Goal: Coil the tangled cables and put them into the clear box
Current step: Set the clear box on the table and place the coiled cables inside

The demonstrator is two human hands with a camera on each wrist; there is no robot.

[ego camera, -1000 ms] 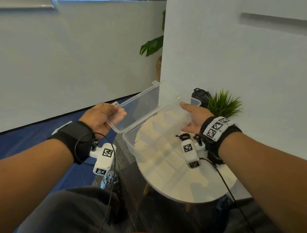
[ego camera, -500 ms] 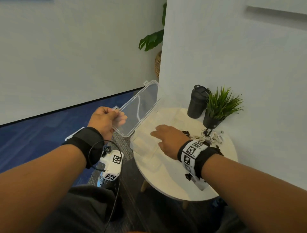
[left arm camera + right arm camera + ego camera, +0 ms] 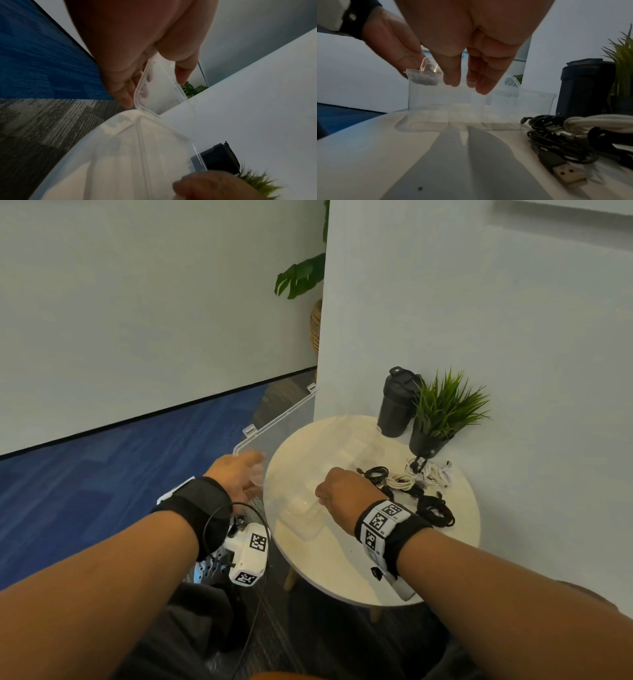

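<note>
On table [image 3: 342,570]: one clear box [image 3: 301,474], several cables [image 3: 407,484], two hands.

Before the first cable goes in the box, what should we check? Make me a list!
1. Clear box sits flat on the round table: ok.
2. Lid is open and out of the way: ok, the left hand holds its corner.
3. Box has room inside: ok, no cables show in it.
4. Right hand is free to pick up: ok, it holds nothing and hovers over the box.
5. Cables are within reach: ok, the black cables and white cable lie right of the box.
6. Cables are coiled neatly: cannot tell, they lie bunched in a pile.
</note>
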